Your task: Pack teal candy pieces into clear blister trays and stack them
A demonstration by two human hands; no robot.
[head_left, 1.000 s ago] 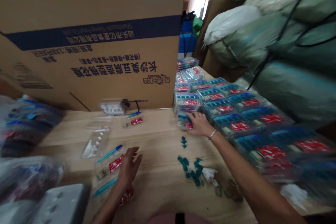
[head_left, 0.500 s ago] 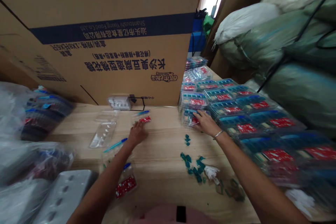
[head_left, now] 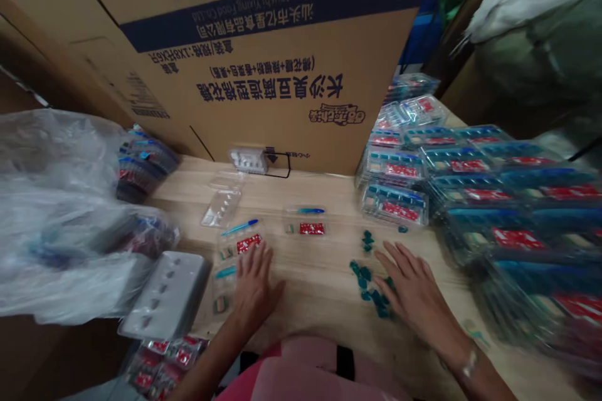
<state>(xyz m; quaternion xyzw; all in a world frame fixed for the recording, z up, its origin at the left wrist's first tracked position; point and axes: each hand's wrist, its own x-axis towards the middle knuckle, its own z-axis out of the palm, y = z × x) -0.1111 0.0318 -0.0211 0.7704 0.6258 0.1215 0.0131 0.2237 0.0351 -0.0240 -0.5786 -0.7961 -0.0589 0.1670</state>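
My left hand (head_left: 256,288) lies flat with fingers apart over the nearer of two clear trays on the left. Its fingertips reach the red spotted packet (head_left: 249,243) in the farther one, beside a blue stick-like piece (head_left: 239,227). Whether they touch it I cannot tell. My right hand (head_left: 414,288) is spread open beside and partly over loose dark teal pieces (head_left: 374,294). Between and beyond the hands sits another clear tray (head_left: 290,222), with a red packet (head_left: 312,229) and a blue stick-like piece (head_left: 311,210). Neither hand grips anything visible.
Stacks of filled clear trays (head_left: 395,203) line the right side. A large cardboard box (head_left: 282,113) stands at the back. Grey moulded trays (head_left: 164,294) and plastic bags (head_left: 61,200) are at left. Red packets (head_left: 162,357) lie below the table edge.
The view has swung left and down. My left hand has come back from the far middle tray to the nearer left trays. My right hand has left the stack and moved down to the teal pieces.
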